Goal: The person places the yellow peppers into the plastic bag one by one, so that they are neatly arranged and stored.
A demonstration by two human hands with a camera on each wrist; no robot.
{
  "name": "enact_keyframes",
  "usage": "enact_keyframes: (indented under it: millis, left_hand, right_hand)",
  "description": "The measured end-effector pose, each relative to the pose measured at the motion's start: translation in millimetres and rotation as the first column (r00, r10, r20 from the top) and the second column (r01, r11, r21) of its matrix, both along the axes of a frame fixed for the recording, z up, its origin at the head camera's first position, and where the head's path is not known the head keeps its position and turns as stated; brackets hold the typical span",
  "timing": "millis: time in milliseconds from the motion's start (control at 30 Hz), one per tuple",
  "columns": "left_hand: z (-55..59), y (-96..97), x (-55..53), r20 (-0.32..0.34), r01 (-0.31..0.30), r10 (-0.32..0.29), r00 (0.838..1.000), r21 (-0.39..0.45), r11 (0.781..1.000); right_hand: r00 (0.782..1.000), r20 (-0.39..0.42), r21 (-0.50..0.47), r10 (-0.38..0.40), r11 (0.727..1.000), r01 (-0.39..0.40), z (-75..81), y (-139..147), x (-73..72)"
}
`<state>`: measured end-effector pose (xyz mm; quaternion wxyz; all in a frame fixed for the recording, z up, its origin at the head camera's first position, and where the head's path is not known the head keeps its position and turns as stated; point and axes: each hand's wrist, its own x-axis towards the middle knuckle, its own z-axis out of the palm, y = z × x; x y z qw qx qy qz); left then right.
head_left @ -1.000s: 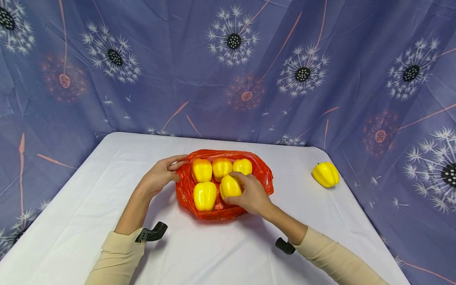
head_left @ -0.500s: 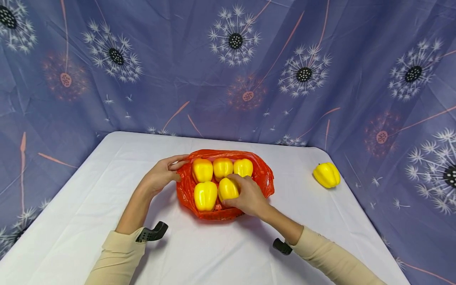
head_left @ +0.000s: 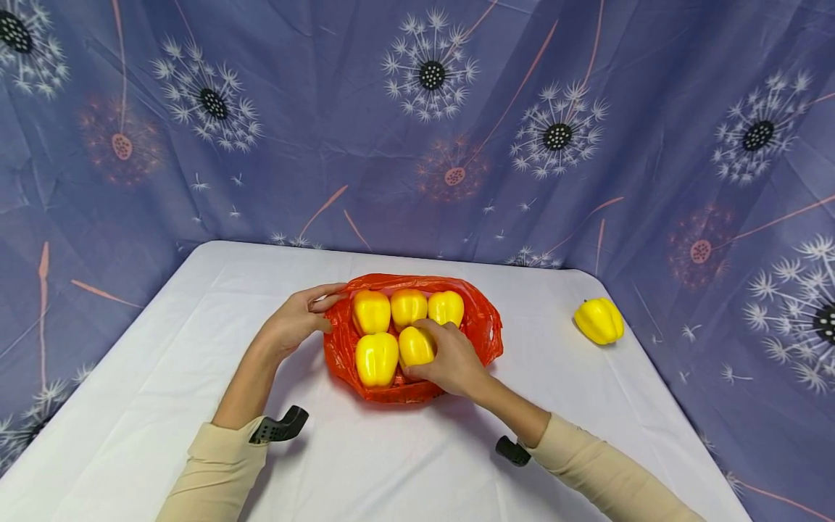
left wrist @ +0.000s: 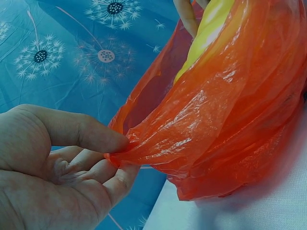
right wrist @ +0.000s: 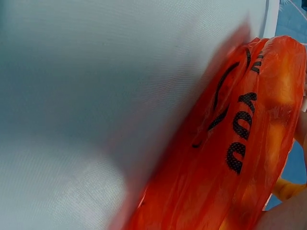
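Observation:
A red plastic bag (head_left: pixel 341 355) lies spread open on the table with yellow bell peppers in it. Its left edge is pinched between the thumb and fingers of my left hand (head_left: pixel 291 324), which the left wrist view shows close up on the bag's film (left wrist: pixel 206 139). My right hand (head_left: pixel 459 360) reaches into the bag and grips a yellow bell pepper (head_left: pixel 415 346) at the front. Left of that one sits another bell pepper (head_left: pixel 377 360). Three more form a back row, among them the left one (head_left: pixel 372 312). In the right wrist view the bag's printed side (right wrist: pixel 216 158) hides most of my hand.
A single yellow bell pepper (head_left: pixel 599 321) lies apart near the right edge of the table. White cloth (head_left: pixel 404 464) covers the table. Behind and beside it hangs a blue-purple curtain (head_left: pixel 313 130) with a dandelion print.
My right hand has shifted slightly left with the bell pepper, bringing it closer to the front left one. The left hand keeps its hold on the bag's edge.

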<state>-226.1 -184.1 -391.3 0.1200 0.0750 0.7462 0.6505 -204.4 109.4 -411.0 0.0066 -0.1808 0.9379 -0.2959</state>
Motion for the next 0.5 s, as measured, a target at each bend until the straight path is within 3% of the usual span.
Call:
enact_keyframes:
  millis: [500]
  left_hand:
    - [0.4, -1.2, -0.2, 0.013, -0.003, 0.003, 1.000, -0.001, 1.000]
  right_hand:
    - [1.000, 0.001, -0.004, -0.010, 1.000, 0.010, -2.2, -4.7, -0.4]
